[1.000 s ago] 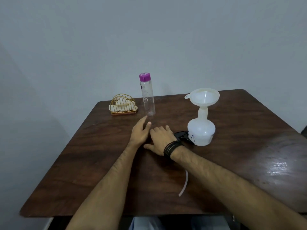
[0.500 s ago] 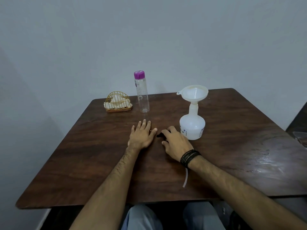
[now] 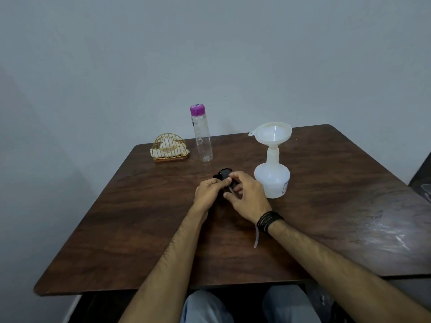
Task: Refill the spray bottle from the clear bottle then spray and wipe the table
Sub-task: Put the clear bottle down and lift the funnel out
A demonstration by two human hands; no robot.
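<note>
A white spray bottle body [image 3: 272, 180] stands on the dark wooden table [image 3: 140, 217] with a white funnel [image 3: 271, 134] in its neck. Its black spray head [image 3: 223, 175] is off the bottle, held between both hands at the table's middle. My left hand [image 3: 208, 193] grips the head from the left. My right hand [image 3: 246, 195] pinches it from the right. The head's clear dip tube [image 3: 256, 237] trails out under my right wrist. The clear bottle [image 3: 202, 136] with a purple cap stands upright behind my hands.
A gold wire holder [image 3: 169, 148] with a folded white cloth sits at the back left, beside the clear bottle. A grey wall rises right behind the table. The table's right part shows a wet sheen [image 3: 391, 231]. My knees are under the near edge.
Both hands lay flat on the table by the spray head. Now they have closed on the black head and lifted it between them. The camera has tilted down slightly.
</note>
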